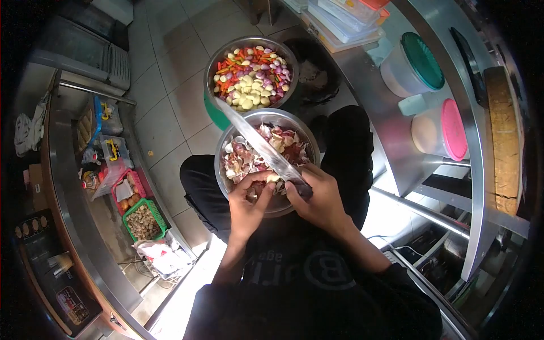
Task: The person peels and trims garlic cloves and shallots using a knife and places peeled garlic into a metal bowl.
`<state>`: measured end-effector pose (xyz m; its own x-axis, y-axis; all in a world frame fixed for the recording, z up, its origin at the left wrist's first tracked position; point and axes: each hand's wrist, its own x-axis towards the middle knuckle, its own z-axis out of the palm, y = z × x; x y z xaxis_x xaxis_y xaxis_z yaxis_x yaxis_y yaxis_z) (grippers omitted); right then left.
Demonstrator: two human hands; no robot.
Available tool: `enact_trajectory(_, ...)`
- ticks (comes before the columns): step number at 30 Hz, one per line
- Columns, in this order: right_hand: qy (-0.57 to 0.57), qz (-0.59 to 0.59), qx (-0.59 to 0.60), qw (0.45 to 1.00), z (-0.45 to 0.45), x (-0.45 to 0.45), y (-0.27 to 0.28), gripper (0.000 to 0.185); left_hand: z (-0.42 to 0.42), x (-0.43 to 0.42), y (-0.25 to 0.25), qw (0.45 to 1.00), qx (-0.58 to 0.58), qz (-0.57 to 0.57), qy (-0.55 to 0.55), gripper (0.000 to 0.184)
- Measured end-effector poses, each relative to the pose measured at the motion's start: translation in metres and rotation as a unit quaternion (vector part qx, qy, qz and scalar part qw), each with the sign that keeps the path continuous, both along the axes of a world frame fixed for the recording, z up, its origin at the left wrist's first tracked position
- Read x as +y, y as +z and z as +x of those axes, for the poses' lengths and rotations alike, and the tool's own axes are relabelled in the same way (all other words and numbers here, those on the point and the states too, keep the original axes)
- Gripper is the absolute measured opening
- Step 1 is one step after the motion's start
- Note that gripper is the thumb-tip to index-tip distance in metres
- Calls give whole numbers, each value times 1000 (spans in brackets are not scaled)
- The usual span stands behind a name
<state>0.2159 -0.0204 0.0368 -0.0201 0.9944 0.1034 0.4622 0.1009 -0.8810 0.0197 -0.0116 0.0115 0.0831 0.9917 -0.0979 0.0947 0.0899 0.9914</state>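
Note:
My right hand (318, 195) is closed round the dark handle of a knife (255, 140), whose long blade points up and left across a metal bowl (224, 153). In my left hand (247, 208), thumb and fingers pinch a pale garlic clove (273, 178) close to the blade's lower end. Both hands are over the near part of the bowl, which rests at my lap. Garlic cloves and papery skins (243, 158) fill it. Beyond stands a larger metal bowl (211, 71) with peeled garlic, shallots and red and orange chillies.
A green container (213, 113) sits under the far bowl. On the right, a metal shelf (391, 122) carries tubs with a green lid (423, 61) and a pink lid (454, 130). Baskets, including a green basket (161, 218), line the left shelf. Grey floor tiles (167, 96) lie between.

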Motion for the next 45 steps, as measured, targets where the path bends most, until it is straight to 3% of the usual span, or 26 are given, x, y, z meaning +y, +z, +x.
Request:
enact_trajectory(4,-1,37,-7,999,-5,0,-5,22,-2,0,2,999,34,-8,-18,26)
enact_trajectory(10,3,29,-23,999,-2,-3,-10,19,-2,-4,-8,999,-2,-40,-3,25)
enact_trajectory(13,4,26,-18,999,-1,-2,-5,20,-3,-3,-4,997,51,-43,-33,23)
enact_trajectory(16,13,22,-6,1000,-2,-2,-5,20,-1,-3,-4,994,91,27,-45,23)
enact_trajectory(19,5,11,-37,999,-2,-3,-10,20,0,-5,-3,997,60,-17,-42,23)
enact_trajectory(21,3,21,-38,999,-1,-3,-15,20,0,-4,1,995,-42,-91,-25,24)
enact_trajectory(25,-35,5,10,999,1,-3,-12,20,2,-2,7,997,-63,-37,-39,22)
enact_trajectory(27,-42,-5,9,999,4,-2,-8,19,-2,-1,5,980,-118,-157,-29,21)
enact_trajectory(28,-52,-14,6,999,5,-2,-5,19,-2,0,3,980,-118,-156,-29,21)
enact_trajectory(30,-56,-6,14,998,6,-1,1,18,-3,2,-6,934,-291,-206,10,25)
enact_trajectory(32,-60,1,23,998,7,-1,2,18,-7,3,-13,928,-304,-216,-5,26)
enact_trajectory(37,-80,2,-15,997,5,0,-5,23,-15,4,-18,851,-440,-287,-3,25)
enact_trajectory(41,-73,-9,-48,996,6,0,-2,25,-16,3,-18,855,-435,-283,6,24)
enact_trajectory(45,-42,17,32,998,-2,3,7,24,-13,2,-20,891,-366,-269,-1,26)
